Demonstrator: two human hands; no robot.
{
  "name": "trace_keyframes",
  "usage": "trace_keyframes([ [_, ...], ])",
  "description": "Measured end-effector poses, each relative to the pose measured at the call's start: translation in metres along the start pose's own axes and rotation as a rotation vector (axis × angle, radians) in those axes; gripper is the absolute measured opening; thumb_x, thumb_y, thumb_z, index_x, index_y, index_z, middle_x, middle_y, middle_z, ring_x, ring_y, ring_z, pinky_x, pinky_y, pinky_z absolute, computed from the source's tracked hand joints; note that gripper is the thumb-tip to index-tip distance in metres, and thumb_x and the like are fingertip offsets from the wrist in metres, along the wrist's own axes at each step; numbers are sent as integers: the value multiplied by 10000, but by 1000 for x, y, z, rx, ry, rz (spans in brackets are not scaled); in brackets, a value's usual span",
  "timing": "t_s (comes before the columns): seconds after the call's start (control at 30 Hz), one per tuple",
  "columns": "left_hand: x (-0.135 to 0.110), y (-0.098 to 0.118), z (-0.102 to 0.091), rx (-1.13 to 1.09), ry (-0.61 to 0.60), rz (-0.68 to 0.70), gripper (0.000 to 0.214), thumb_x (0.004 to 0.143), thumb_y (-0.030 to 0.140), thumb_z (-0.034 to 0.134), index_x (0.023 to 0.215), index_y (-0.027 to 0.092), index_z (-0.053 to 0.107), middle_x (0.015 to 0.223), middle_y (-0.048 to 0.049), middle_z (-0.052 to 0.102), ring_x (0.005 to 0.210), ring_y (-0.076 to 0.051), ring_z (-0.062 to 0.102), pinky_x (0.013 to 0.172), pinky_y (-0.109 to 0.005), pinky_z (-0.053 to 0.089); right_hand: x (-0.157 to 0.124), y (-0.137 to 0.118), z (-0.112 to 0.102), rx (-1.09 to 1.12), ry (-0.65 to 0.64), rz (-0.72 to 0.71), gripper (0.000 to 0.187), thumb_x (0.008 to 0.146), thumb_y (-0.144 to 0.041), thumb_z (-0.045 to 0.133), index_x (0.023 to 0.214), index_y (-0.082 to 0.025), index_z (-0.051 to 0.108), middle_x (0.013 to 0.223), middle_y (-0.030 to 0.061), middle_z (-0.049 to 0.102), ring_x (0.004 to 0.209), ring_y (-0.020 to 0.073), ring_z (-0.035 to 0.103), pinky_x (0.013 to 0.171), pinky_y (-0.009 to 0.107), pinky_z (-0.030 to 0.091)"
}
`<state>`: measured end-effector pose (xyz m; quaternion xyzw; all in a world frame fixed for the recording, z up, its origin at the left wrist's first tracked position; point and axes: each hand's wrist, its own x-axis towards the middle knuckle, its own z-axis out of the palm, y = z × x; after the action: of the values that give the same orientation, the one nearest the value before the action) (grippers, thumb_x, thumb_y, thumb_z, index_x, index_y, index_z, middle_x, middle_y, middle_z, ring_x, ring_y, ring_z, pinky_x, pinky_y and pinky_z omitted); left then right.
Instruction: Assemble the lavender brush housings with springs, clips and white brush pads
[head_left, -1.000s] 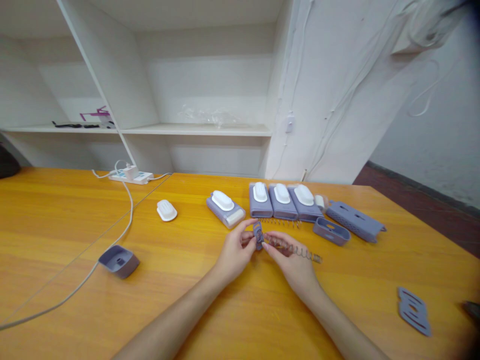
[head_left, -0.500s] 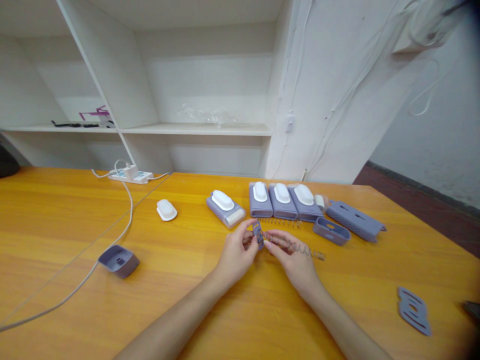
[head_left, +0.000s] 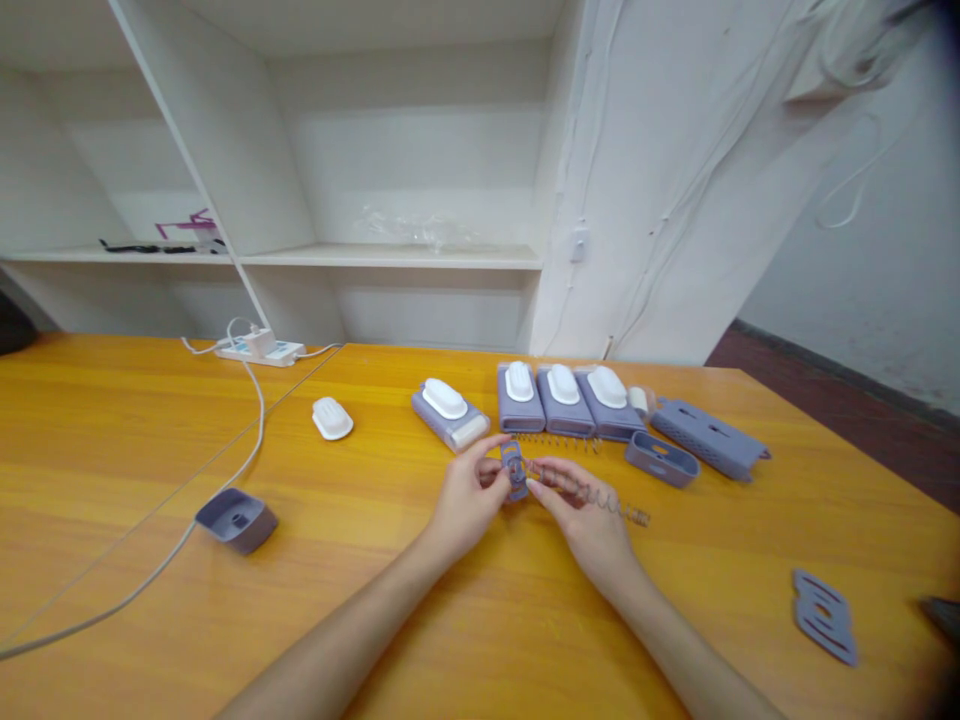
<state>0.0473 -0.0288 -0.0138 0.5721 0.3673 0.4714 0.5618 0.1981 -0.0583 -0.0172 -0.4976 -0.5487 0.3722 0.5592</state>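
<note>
My left hand (head_left: 471,492) pinches a small purple-grey plastic plate (head_left: 514,472) with cut-outs, held upright above the table. My right hand (head_left: 589,512) grips a long metal coil spring (head_left: 600,496); its free end sticks out to the right, past the fingers. The spring's other end meets the plate's right side, though I cannot tell whether it is hooked in. Just beyond the hands, another coil spring (head_left: 559,442) lies before a row of purple-grey cases with white tops (head_left: 564,400). A single similar case (head_left: 450,412) sits left of that row.
To the right lie an oval purple-grey ring (head_left: 661,460), a long perforated housing (head_left: 709,438) and a flat slotted plate (head_left: 825,615). On the left are a white cap (head_left: 331,418), a purple-grey cup (head_left: 237,522), a power strip (head_left: 262,348) and a trailing cable (head_left: 187,540).
The small plate in my left hand has turned so more of its face shows, and has shifted slightly left. My right hand keeps its grip on the spring, almost unmoved.
</note>
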Motion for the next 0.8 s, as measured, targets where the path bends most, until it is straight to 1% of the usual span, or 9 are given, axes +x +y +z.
trace_keyframes([
  [0.1,3,3,-2,-106,-16,-99,559,715,323,654,1205,122,473,745,-54,659,623,-154,628,599,-272,502,-1,-1,0,-19,-5,-11,238,715,-329,673,906,-189,656,951,92,711,914,247,662,831,382,535],
  [0.23,4,8,-3,-155,-23,-156,657,654,359,710,1209,107,465,749,-64,667,634,-174,642,594,-287,514,0,-1,0,-25,12,-22,236,717,-338,670,901,-191,654,949,91,711,914,247,662,832,387,536],
  [0.33,3,9,-4,-186,-33,-169,684,631,377,733,1199,105,466,760,-76,675,647,-183,650,603,-291,519,0,0,0,-28,25,-22,251,709,-352,675,897,-188,654,943,96,712,911,253,663,827,393,537],
  [0.5,4,7,-8,-235,-59,-172,675,636,363,742,1198,116,462,788,-82,681,651,-185,657,607,-294,525,0,2,-1,-27,23,-13,264,716,-348,673,924,-187,645,969,94,707,929,249,657,836,386,527],
  [0.63,4,5,-8,-241,-60,-180,706,627,348,752,1218,100,455,856,-118,686,678,-200,665,609,-294,523,0,2,0,-26,20,-19,255,724,-340,665,932,-194,642,974,85,706,940,241,652,848,380,515],
  [0.8,4,7,-6,-216,-48,-182,755,608,344,759,1245,82,451,859,-123,683,654,-186,657,586,-279,514,-2,1,1,-90,7,-50,253,737,-347,643,943,-199,654,943,81,710,872,241,662,801,380,526],
])
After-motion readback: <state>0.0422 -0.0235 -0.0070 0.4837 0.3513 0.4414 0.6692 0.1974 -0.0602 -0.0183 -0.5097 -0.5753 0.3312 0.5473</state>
